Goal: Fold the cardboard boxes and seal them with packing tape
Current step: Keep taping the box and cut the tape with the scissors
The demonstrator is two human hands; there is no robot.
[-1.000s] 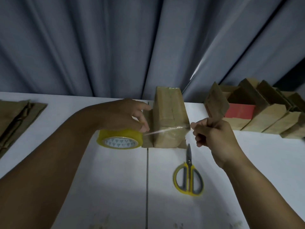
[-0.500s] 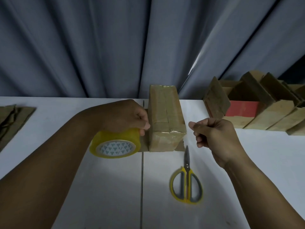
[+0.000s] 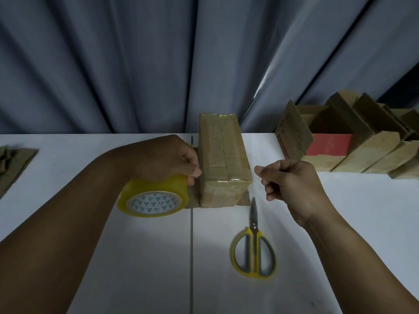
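Box: slim brown cardboard box, standing at the middle of the white table, long side running away from the viewer, glossy tape bands across the top, loose flaps poking out at the near foot
Roll: fat yellow roll of clear packing tape, touching the table just left of the box, core facing the viewer
Left hand: wrapped over the top of the roll, fingers curled round it, thumb tip close against the box's left wall
Right hand: just right of the box's near corner and apart from it, fingers curled into a fist with thumb against forefinger; pinching a tape end or nothing, impossible to tell, no strand visible
Cutter: yellow-handled, grey-bladed scissors, closed, lying on the table near the right wrist, tip toward the box
Elsewhere: row of folded brown boxes far right, one with a red face; flat cardboard sheets far left; grey curtain behind
Handling, box: probably light and hollow, so apt to slide or tip under a sideways pull; stiff along the edges, softer mid-panel; slick on taped patches
Handling, tape: thin, sticky, prone to curling back on itself; best kept taut
Where to hold: box braced by its top edges or under a flat palm, off the glossy bands; roll by its outer rim; tape by the very end
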